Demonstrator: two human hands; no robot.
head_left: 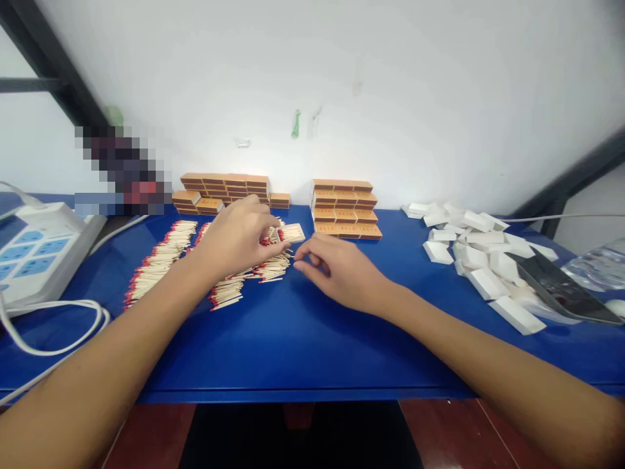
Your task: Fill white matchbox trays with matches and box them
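From the left, I note a power strip (36,251), then loose matches (159,260) spread on the blue table (303,339). The left hand (234,241) pinches a match-filled tray (293,232) at the pile's far edge. Just beside it, the right hand (342,267) rests half-curled; I cannot tell whether it grips anything. White trays (481,260) lie far right.

Two bare forearms end in the left hand (239,240) and right hand (344,268) (slender fingers, wrists bare too).
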